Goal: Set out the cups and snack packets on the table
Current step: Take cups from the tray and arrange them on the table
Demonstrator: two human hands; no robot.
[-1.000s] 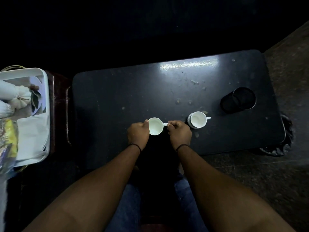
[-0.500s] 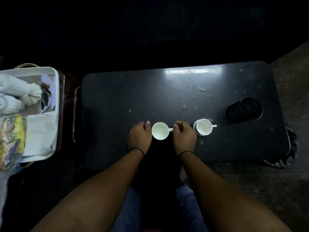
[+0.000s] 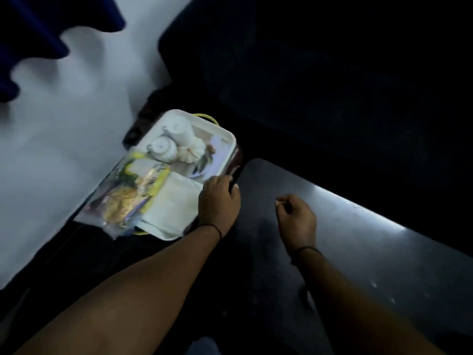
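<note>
Looking down in dim light, the view takes in a white tray [image 3: 225, 135] at the left, set on a stand beside a dark table [image 3: 358, 242]. On the tray's left side lie clear snack packets [image 3: 122, 198] with yellow contents, next to a folded pale cloth [image 3: 176, 201] and white teapots [image 3: 163, 148]. The left hand [image 3: 217, 201] rests at the tray's right edge; whether it grips anything cannot be told. Further right, the right hand [image 3: 297, 216] hovers over the table, fingers loosely curled, holding nothing. No cups show here. The packets, it seems, are not yet set out.
</note>
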